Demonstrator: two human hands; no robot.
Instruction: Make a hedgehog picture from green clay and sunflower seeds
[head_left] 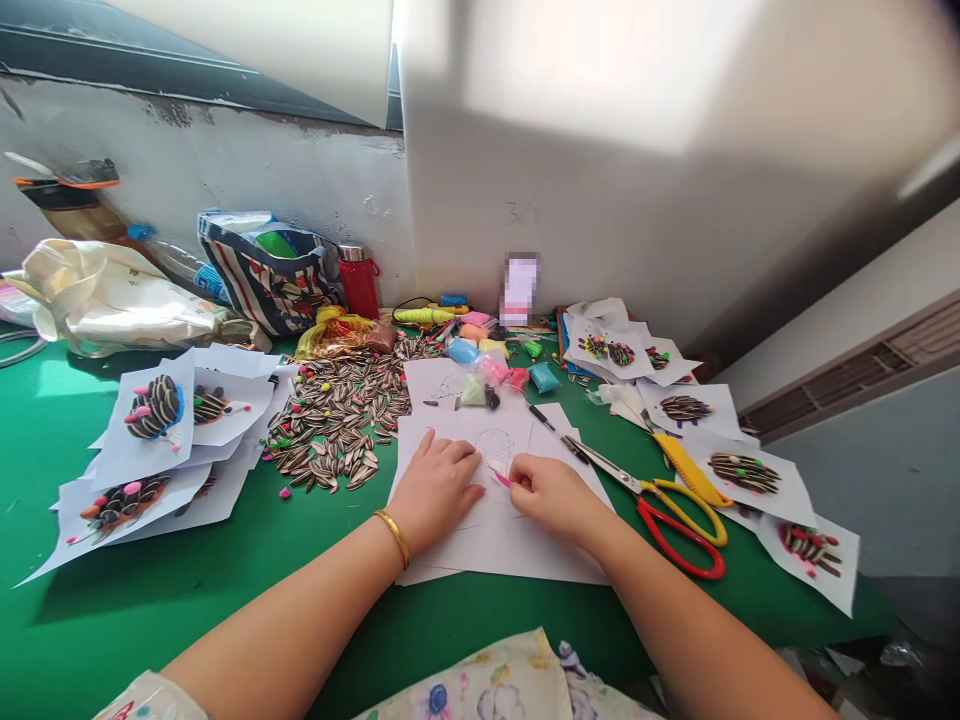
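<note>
my left hand (pixel 435 490): open, flat, fingers pressing the paper sheet (pixel 495 545) | my right hand (pixel 553 495): fingertips pinched shut on a pink clay sliver (pixel 501 479) (thin, long axis pointing left, toward my other hand) | pencilled oval (pixel 495 450): just beyond the sliver, between both hands, right fingertips nearest

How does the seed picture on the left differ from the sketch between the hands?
The seed picture is covered in striped seeds; the sketch has only thin lines. The seed picture has colored clay dots; the sketch has none. The left hand touches the sketch's paper, not the seed picture's. Both are on white paper.
</note>
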